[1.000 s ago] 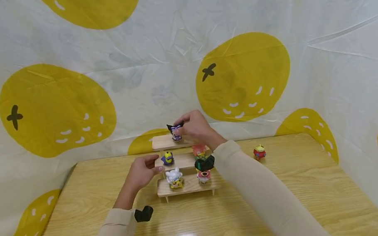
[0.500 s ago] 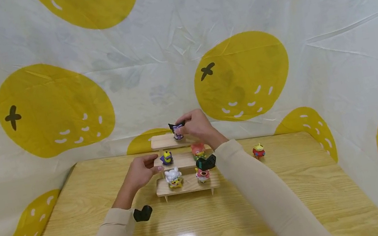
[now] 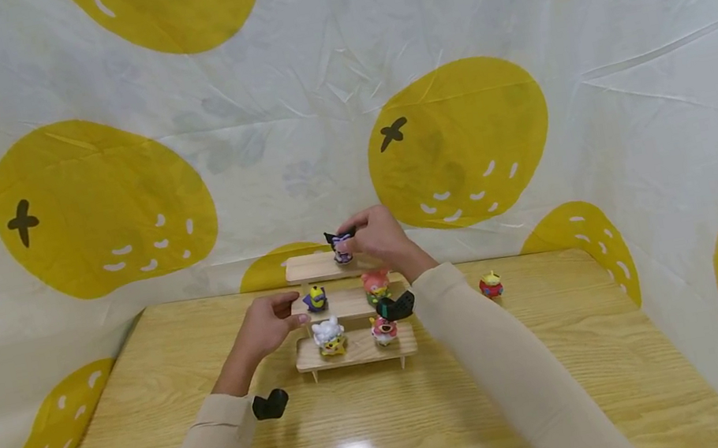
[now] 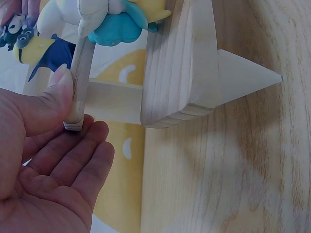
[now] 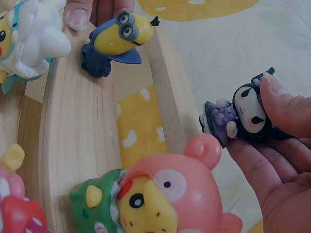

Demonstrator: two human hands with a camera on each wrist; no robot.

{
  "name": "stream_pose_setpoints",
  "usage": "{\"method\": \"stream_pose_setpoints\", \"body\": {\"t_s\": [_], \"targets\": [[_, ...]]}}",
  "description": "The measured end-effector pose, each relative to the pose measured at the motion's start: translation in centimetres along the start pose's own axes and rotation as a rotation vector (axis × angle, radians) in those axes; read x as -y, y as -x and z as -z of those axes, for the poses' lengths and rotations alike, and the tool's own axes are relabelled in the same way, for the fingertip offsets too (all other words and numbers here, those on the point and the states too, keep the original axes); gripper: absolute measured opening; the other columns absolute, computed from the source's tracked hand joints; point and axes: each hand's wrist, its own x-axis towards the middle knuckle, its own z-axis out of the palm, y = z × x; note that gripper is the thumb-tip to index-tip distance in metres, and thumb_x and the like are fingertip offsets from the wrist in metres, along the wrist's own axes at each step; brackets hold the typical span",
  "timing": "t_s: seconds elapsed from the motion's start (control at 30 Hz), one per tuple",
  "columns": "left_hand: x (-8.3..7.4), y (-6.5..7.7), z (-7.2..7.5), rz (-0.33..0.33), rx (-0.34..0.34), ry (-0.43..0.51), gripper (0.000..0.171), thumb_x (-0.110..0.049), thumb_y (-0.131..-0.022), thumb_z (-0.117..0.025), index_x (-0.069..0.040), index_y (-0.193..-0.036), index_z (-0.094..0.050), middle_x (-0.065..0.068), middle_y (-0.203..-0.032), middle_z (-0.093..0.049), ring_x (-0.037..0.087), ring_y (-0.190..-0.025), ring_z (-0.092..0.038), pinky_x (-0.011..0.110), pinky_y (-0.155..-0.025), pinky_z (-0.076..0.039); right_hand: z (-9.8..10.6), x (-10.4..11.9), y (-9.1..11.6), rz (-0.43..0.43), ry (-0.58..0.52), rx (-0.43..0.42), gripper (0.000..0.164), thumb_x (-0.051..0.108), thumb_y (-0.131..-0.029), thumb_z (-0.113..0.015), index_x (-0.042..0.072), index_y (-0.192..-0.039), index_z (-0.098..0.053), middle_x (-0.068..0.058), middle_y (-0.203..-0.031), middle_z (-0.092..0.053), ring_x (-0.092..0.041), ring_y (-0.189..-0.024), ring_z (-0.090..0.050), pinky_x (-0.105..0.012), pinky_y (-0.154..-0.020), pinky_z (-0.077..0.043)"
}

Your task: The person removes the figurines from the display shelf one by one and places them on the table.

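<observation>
My right hand (image 3: 381,234) pinches a black-and-purple figurine (image 5: 248,111) with pointed black ears between thumb and fingers. The figurine is at the top tier (image 3: 309,267) of a wooden three-step display stand (image 4: 167,63); contact with the tier cannot be told. At the left end of the middle tier, my left hand (image 4: 58,160) grips the board's edge, thumb on top and fingers beneath. Beside that thumb stands a yellow Minion figurine (image 5: 116,41) with a blue cape. A pink-hooded figurine (image 5: 180,194) stands at the right of the same tier.
On the lowest tier are a white-and-yellow figurine (image 3: 330,337) and a pink-and-white one (image 3: 384,331). A red-and-blue, green-headed figurine (image 3: 491,285) stands on the wooden table (image 3: 504,391) to the right. A fruit-patterned cloth (image 3: 281,109) hangs behind the stand.
My right hand has shifted slightly to the right along the top tier with the black-and-purple figurine. The left hand has kept its place at the middle tier.
</observation>
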Motion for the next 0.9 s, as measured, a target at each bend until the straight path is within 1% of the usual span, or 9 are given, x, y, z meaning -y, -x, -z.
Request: {"method": "stream_pose_setpoints", "body": {"t_s": [0.23, 0.4, 0.6, 0.7, 0.9], "targets": [[0.0, 0.1, 0.1, -0.011, 0.007, 0.006, 0.053, -0.019, -0.102, -0.069, 0.001, -0.149, -0.055, 0.024, -0.15, -0.058, 0.042, -0.138, -0.057, 0.053, -0.113, -0.051, 0.3, -0.1, 0.2, 0.014, 0.001, 0.003, 0.024, 0.005, -0.087, -0.083, 0.004, -0.111, -0.081, -0.016, -0.122, -0.073, -0.027, -0.102, -0.069, -0.028, -0.077, -0.058], [0.1, 0.0, 0.2, -0.027, 0.011, 0.011, 0.053, -0.019, -0.102, -0.07, 0.001, -0.149, -0.055, 0.024, -0.15, -0.058, 0.041, -0.138, -0.058, 0.053, -0.112, -0.051, 0.5, -0.2, 0.2, 0.023, -0.01, 0.004, 0.024, 0.004, -0.087, -0.082, 0.003, -0.111, -0.081, -0.016, -0.122, -0.073, -0.027, -0.102, -0.069, -0.027, -0.077, -0.058], [-0.1, 0.1, 0.2, -0.016, 0.019, 0.017, 0.054, -0.019, -0.102, -0.07, 0.001, -0.149, -0.054, 0.024, -0.151, -0.057, 0.041, -0.139, -0.057, 0.053, -0.113, -0.051, 0.9, -0.1, 0.5, 0.024, 0.006, 0.0, 0.025, 0.005, -0.088, -0.083, 0.003, -0.113, -0.08, -0.017, -0.123, -0.073, -0.026, -0.1, -0.068, -0.025, -0.073, -0.055], [-0.1, 0.1, 0.3, -0.016, 0.022, 0.02, 0.054, -0.019, -0.102, -0.069, 0.001, -0.15, -0.054, 0.024, -0.151, -0.057, 0.042, -0.139, -0.056, 0.054, -0.113, -0.051, 1.1, -0.1, 0.6, 0.021, 0.012, -0.005, 0.025, 0.006, -0.088, -0.082, 0.003, -0.113, -0.08, -0.016, -0.124, -0.073, -0.026, -0.101, -0.068, -0.025, -0.074, -0.055], [0.0, 0.1, 0.3, -0.02, 0.019, 0.015, 0.054, -0.019, -0.102, -0.069, 0.001, -0.15, -0.054, 0.024, -0.152, -0.057, 0.042, -0.14, -0.056, 0.054, -0.114, -0.05, 1.4, -0.1, 0.7, 0.02, -0.001, -0.004, 0.025, 0.005, -0.088, -0.081, 0.002, -0.113, -0.08, -0.017, -0.123, -0.073, -0.027, -0.102, -0.068, -0.027, -0.08, -0.058]]}}
